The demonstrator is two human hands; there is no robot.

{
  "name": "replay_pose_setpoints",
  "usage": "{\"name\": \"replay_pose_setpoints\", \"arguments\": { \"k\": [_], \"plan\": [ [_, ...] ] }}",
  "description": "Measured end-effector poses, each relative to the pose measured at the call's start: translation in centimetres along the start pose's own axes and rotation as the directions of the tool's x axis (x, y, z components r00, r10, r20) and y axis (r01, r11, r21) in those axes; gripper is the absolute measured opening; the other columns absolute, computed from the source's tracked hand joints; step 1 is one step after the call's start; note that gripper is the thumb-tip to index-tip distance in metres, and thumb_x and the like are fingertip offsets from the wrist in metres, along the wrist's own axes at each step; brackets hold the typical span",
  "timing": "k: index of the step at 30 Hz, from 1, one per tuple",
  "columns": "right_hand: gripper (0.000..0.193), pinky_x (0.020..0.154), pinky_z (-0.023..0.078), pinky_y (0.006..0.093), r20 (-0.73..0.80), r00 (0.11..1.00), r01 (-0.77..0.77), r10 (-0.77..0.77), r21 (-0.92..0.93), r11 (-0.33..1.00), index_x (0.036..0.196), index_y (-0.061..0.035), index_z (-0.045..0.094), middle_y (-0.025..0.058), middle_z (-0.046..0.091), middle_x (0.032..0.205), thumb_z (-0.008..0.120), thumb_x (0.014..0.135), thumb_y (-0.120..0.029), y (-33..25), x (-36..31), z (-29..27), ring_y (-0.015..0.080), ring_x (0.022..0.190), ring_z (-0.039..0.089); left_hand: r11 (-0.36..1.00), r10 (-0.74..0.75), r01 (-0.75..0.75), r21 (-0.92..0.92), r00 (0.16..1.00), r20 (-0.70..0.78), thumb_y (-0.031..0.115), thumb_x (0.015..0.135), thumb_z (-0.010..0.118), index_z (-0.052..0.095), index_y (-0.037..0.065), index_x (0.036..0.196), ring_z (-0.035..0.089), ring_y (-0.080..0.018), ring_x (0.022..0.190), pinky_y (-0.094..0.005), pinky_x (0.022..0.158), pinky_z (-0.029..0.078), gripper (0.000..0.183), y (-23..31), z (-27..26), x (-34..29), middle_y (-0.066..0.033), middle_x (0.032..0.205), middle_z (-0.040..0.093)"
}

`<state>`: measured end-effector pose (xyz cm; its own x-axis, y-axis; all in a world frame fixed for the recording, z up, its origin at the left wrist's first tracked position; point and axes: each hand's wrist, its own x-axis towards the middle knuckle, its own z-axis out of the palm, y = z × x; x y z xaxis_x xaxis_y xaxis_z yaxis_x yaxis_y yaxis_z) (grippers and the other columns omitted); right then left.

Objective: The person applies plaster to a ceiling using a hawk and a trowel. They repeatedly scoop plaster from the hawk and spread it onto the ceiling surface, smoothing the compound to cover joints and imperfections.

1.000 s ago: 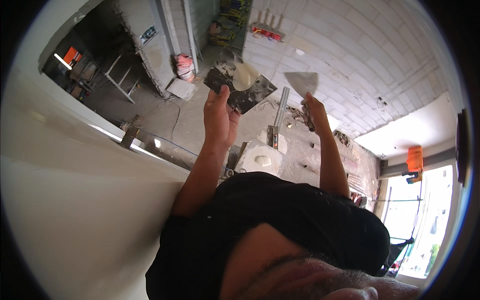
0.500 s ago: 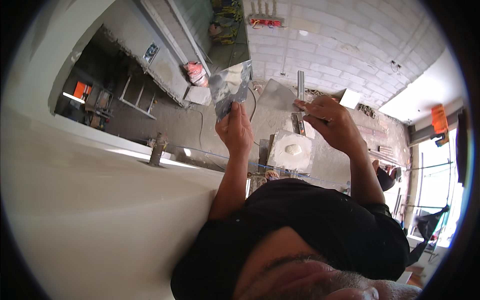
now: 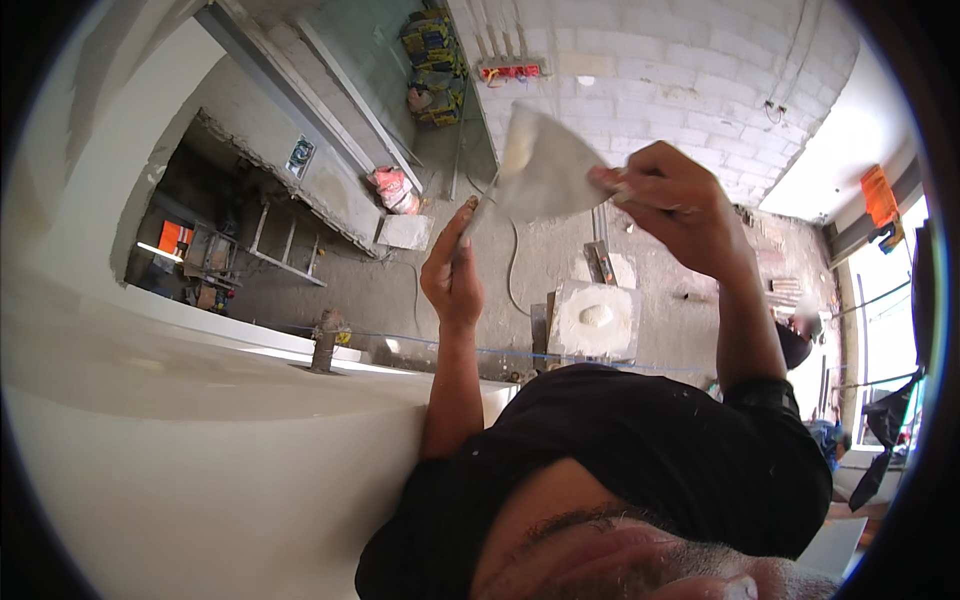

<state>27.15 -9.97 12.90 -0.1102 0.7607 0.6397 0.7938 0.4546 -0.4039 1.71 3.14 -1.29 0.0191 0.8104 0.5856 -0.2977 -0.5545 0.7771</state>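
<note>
My right hand (image 3: 675, 205) is closed on a broad grey putty knife (image 3: 560, 170), whose flared blade is raised in front of me. Off-white paste (image 3: 516, 152) sits along the blade's left side. My left hand (image 3: 453, 275) grips a flat metal plate (image 3: 477, 222), turned nearly edge-on, so its face barely shows. The plate's upper end meets or overlaps the lower left corner of the putty knife; whether they touch I cannot tell. Both tools are held above the floor, left of my right hand.
Close on my left runs a smooth pale wall (image 3: 200, 450) with a pipe stub (image 3: 325, 340) on it. Below stands a plaster-smeared board (image 3: 595, 320) with a paste mound. A ladder (image 3: 285, 240) is at the left, sacks (image 3: 395, 190) farther off, and another person (image 3: 795, 340) at the right.
The plate in my left hand has turned from face-on to nearly edge-on. My right hand has brought the putty knife up and left against it, and paste now shows on its blade.
</note>
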Motion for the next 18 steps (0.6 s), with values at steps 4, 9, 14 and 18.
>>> {"name": "replay_pose_setpoints", "arguments": {
  "k": [4,9,14,18],
  "plan": [
    [0.039,0.063,0.047,0.0250,-0.172,0.958,-0.197,0.231,0.196,0.961,0.122,-0.0021,0.073,0.0075,0.063,0.097,0.076,0.084,0.005,0.3,-1.3,-2.1,0.0112,0.076,0.059,0.833,-0.304,0.202,-0.515,0.945,-0.122,-0.003,0.095,0.058,0.053,-0.001,0.136,0.061,-0.0217,0.119,-0.0401,0.104,0.049,0.041,1.0,1.4,2.0,-0.0117,0.129,0.062],
    [0.036,0.069,0.050,0.0296,-0.168,0.954,-0.233,0.248,0.106,0.967,0.119,0.0006,0.073,0.0101,0.065,0.095,0.078,0.083,0.000,2.0,-2.6,-1.3,0.0179,0.079,0.061,0.732,-0.167,0.033,-0.680,0.977,-0.132,-0.002,0.094,0.063,0.051,0.001,0.139,0.059,-0.0212,0.121,-0.0397,0.104,0.048,0.046,7.9,2.8,7.3,-0.0104,0.134,0.060],
    [0.035,0.074,0.051,0.0315,-0.184,0.967,-0.145,0.175,0.167,0.975,0.116,0.0022,0.073,0.0114,0.067,0.091,0.079,0.082,-0.001,2.2,-2.0,-1.2,0.0204,0.082,0.062,0.794,0.503,-0.588,-0.151,0.777,-0.379,-0.001,0.096,0.065,0.058,-0.007,0.130,0.062,-0.0200,0.115,-0.0353,0.101,0.049,0.034,16.3,4.3,12.8,-0.0144,0.123,0.067],
    [0.031,0.077,0.051,0.0301,-0.153,0.944,-0.243,0.293,0.281,0.928,0.114,0.0018,0.074,0.0103,0.068,0.093,0.079,0.083,-0.001,1.6,-1.8,-1.1,0.0166,0.085,0.064,0.475,0.869,-0.852,0.222,0.412,-0.275,0.002,0.098,0.064,0.069,-0.009,0.114,0.067,-0.0196,0.110,-0.0335,0.099,0.051,0.019,25.8,6.0,18.0,-0.0156,0.114,0.073]
  ]
}}
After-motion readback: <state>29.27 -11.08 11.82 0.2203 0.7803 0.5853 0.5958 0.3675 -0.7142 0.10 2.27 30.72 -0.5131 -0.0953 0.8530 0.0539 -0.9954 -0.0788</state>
